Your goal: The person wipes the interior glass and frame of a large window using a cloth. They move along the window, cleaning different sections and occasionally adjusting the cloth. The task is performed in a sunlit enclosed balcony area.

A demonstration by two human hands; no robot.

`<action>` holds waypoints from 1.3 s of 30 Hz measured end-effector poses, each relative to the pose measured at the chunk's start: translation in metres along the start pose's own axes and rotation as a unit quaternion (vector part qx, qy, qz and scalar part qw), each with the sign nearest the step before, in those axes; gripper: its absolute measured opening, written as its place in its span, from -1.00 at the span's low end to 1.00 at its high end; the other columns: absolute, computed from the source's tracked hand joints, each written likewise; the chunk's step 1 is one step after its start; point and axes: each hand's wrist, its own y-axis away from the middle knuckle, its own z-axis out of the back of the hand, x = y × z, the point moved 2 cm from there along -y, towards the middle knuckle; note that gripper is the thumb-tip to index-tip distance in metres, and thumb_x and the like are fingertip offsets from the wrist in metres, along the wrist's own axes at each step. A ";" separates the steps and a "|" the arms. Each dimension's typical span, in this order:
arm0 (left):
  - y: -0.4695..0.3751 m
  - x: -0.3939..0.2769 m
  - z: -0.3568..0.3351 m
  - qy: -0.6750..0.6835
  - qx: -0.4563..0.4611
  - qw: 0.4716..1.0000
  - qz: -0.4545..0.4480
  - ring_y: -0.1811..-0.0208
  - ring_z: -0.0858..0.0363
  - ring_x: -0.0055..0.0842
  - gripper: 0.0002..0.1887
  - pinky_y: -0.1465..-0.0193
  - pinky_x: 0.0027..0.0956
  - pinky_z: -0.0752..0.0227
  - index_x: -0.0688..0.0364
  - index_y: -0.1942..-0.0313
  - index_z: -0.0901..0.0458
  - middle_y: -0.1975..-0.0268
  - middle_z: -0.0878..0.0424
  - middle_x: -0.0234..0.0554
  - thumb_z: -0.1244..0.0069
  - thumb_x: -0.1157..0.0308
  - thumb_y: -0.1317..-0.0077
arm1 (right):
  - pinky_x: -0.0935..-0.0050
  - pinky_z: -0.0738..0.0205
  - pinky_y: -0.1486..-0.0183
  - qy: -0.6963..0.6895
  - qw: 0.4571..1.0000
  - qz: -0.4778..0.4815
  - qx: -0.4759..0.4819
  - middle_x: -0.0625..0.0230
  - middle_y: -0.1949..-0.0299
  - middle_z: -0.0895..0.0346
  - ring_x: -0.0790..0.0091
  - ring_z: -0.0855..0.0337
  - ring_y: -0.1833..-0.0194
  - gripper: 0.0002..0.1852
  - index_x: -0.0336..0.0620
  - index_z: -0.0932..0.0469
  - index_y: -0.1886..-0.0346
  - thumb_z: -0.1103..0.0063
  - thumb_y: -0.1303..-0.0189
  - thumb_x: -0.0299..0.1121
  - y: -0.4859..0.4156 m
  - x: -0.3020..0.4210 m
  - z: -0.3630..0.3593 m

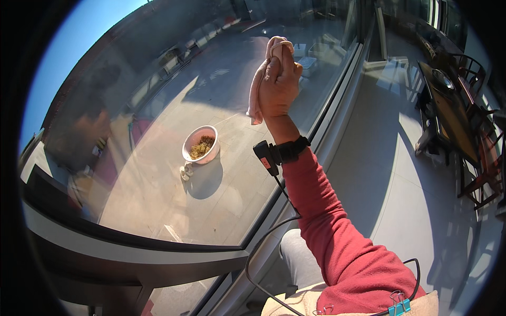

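My right hand, in a red sleeve, is closed around a bunched pale pink cloth and held up against or close to a large glass pane; actual contact is hard to tell. A loose end of the cloth hangs down on the left of the hand. Around the wrist is a black strap with a small black device and a cable. My left hand is out of view. Through the glass, a white tub with yellow-brown dried matter stands on a paved floor, beside a small pale object.
A dark window frame runs below the pane, and a pale rail rises along its right side. At the right stand a dark wooden table and wooden chairs. The cable loops beside my arm. Reflections cover the pane's left part.
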 end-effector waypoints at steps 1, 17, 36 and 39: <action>-0.003 -0.003 -0.001 0.000 0.007 1.000 0.008 0.51 -0.56 -0.14 -0.45 0.51 -0.13 -0.40 0.43 0.07 -0.50 0.41 -0.62 -0.01 0.12 -0.03 -0.43 | 0.18 -0.57 0.09 0.032 0.999 -0.023 0.013 0.14 0.09 -0.49 0.07 -0.54 0.03 -0.59 0.25 -0.41 -0.26 0.01 -0.35 -0.29 0.011 -0.032 0.006; 0.004 0.020 -0.004 0.017 0.038 0.999 0.029 0.44 -0.52 -0.02 -0.56 0.42 -0.01 -0.40 0.37 0.26 -0.59 0.35 -0.60 0.14 0.16 0.09 -0.43 | 0.07 -0.53 -0.01 0.359 0.720 -0.519 0.288 0.00 -0.08 -0.54 -0.10 -0.62 -0.01 -0.57 0.17 -0.34 -0.30 0.14 -0.39 -0.10 0.294 -0.279 0.122; 0.022 0.043 -0.008 0.090 0.125 0.985 0.073 -0.05 -0.52 -0.08 -0.42 -0.12 -0.12 -0.37 0.32 -0.16 -0.42 -0.08 -0.50 0.09 0.37 -0.04 -0.49 | 0.28 -0.65 0.35 -0.149 0.982 0.100 0.057 0.14 0.21 -0.47 0.12 -0.68 0.35 -0.47 0.09 -0.38 -0.28 -0.17 -0.20 -0.35 0.053 0.215 0.005; 0.027 0.055 -0.011 0.072 0.108 0.990 0.057 -0.05 -0.53 -0.10 -0.41 -0.15 -0.13 -0.36 0.33 -0.16 -0.43 -0.09 -0.51 0.07 0.36 -0.05 -0.49 | 0.36 -0.67 0.33 -0.167 0.978 0.113 0.047 0.18 0.20 -0.47 0.18 -0.69 0.31 -0.46 0.08 -0.40 -0.28 -0.19 -0.18 -0.38 0.066 0.215 0.009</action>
